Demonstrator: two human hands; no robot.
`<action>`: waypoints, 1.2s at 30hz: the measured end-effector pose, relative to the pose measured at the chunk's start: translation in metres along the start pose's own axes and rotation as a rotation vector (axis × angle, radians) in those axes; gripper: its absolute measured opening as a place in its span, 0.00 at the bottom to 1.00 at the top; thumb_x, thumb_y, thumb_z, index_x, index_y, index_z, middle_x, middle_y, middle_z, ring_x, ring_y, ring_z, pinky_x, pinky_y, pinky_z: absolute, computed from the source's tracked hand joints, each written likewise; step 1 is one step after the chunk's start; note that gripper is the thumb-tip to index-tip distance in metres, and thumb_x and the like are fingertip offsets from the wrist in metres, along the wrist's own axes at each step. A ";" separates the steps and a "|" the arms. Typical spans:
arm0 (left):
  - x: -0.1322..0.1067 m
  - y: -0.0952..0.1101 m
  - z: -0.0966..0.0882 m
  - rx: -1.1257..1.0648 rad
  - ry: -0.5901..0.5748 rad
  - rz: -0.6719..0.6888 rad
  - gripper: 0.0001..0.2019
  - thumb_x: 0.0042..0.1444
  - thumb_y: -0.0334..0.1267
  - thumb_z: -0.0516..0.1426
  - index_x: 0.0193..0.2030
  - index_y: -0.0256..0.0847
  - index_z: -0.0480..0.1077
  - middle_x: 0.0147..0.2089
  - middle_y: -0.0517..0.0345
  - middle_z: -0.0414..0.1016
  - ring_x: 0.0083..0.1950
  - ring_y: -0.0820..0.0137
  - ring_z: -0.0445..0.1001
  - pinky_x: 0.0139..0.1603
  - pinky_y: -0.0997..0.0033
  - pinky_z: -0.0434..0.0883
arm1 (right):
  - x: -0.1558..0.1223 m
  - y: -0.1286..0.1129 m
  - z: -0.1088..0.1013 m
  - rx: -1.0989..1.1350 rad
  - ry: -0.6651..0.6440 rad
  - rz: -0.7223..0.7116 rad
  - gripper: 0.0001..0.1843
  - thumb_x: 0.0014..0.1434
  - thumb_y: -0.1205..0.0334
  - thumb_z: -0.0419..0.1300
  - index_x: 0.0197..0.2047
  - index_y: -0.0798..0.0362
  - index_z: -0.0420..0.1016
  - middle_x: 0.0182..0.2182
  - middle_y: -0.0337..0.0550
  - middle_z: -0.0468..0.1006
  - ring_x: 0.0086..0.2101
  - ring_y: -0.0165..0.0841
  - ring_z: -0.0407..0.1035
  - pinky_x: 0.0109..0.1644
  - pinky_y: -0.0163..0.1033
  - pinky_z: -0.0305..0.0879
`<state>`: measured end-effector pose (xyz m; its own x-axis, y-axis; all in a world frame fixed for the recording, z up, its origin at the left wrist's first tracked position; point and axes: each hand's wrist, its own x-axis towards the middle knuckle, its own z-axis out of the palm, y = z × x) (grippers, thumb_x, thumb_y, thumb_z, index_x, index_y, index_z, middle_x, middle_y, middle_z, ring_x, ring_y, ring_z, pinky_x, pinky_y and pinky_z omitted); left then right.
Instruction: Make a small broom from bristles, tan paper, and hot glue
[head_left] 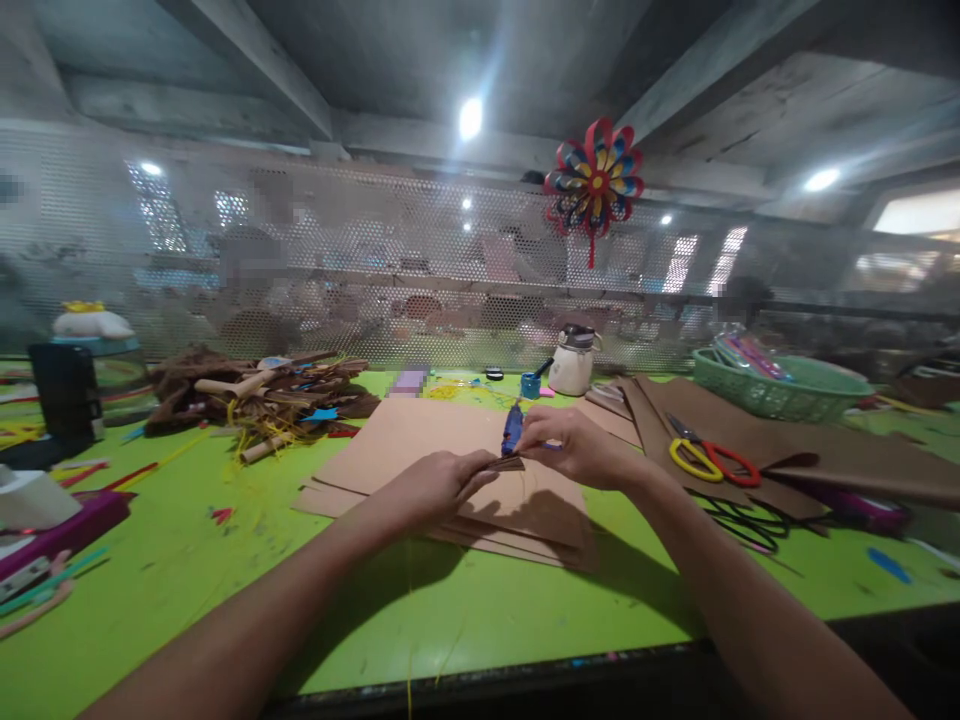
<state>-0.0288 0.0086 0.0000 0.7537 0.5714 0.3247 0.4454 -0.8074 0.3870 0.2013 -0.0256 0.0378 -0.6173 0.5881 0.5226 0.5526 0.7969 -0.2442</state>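
Over a stack of light brown paper sheets [427,435], both hands meet near the middle of the table. My left hand [450,478] is closed on a small piece of folded brown paper [510,464], pinched at its left end. My right hand [566,440] is closed around a small blue tool [513,428] that stands roughly upright, its narrow dark tip pointing away from me. The tool's lower end is close to the folded paper; whether they touch I cannot tell. My fingers cover part of the tool, so its exact kind stays unclear.
Scissors with yellow and red handles [712,460] lie on dark brown paper [750,425] to the right, before a green basket [780,385]. A white jug [573,365] stands behind the stack. Brown scraps [262,395] are heaped left, near a purple power strip [97,515].
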 end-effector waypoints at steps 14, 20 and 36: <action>0.000 -0.016 0.009 0.067 0.141 0.026 0.10 0.59 0.44 0.54 0.33 0.44 0.72 0.22 0.59 0.70 0.21 0.70 0.61 0.25 0.74 0.52 | 0.005 -0.006 0.030 -0.181 -0.127 0.052 0.11 0.62 0.67 0.54 0.41 0.56 0.78 0.33 0.47 0.78 0.34 0.32 0.68 0.38 0.35 0.60; 0.002 -0.014 0.004 0.114 0.034 0.014 0.14 0.62 0.48 0.49 0.33 0.43 0.69 0.20 0.62 0.63 0.22 0.71 0.58 0.25 0.73 0.52 | 0.004 0.007 0.031 -0.046 -0.104 0.033 0.10 0.60 0.69 0.56 0.38 0.56 0.79 0.31 0.45 0.80 0.30 0.29 0.69 0.33 0.31 0.60; -0.007 -0.002 -0.021 -0.926 -0.402 -0.288 0.23 0.63 0.53 0.45 0.43 0.37 0.73 0.29 0.50 0.76 0.27 0.68 0.71 0.32 0.66 0.67 | 0.006 0.011 0.025 0.108 -0.055 0.036 0.11 0.60 0.65 0.58 0.43 0.50 0.80 0.33 0.44 0.79 0.33 0.30 0.70 0.36 0.33 0.65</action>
<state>-0.0448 0.0095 0.0149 0.8585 0.4962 -0.1293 0.2173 -0.1238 0.9682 0.1898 -0.0102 0.0182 -0.6299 0.6206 0.4669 0.5127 0.7839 -0.3503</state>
